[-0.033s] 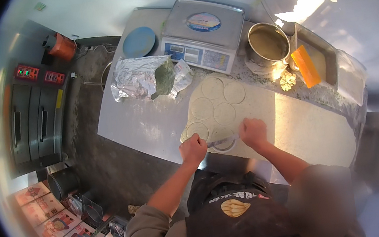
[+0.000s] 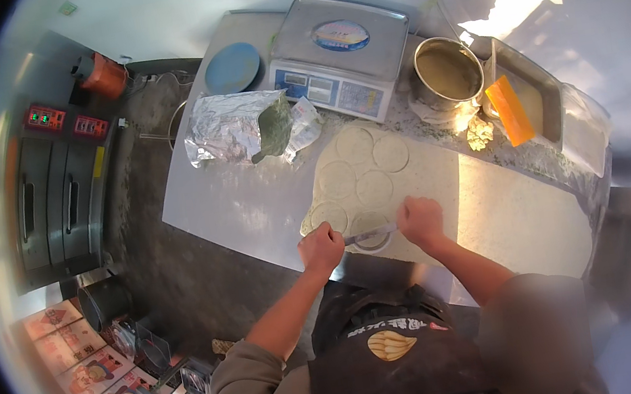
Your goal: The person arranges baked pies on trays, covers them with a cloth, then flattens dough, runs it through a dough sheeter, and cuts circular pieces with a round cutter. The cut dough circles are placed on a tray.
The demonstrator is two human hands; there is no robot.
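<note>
A pale dough sheet point(image 2: 424, 168) lies flat on the table, marked with several round cuts toward its left part. Both my fists are closed on a narrow, light-coloured flat bar point(image 2: 376, 232), one at each end. My left hand point(image 2: 322, 248) is at the sheet's near left edge, and my right hand point(image 2: 420, 220) is over the dough. Between them, the bar lies across a ring cutter point(image 2: 374, 247) at the near edge of the sheet. Whether the bar is fixed to the ring, I cannot tell.
Behind the dough stand a digital scale point(image 2: 335, 55), a blue plate point(image 2: 232, 68) and crumpled foil point(image 2: 228, 128). At the back right are a metal pot point(image 2: 448, 71), an orange scraper point(image 2: 510, 111) and a metal tray point(image 2: 549, 93). An oven point(image 2: 55, 203) stands far left.
</note>
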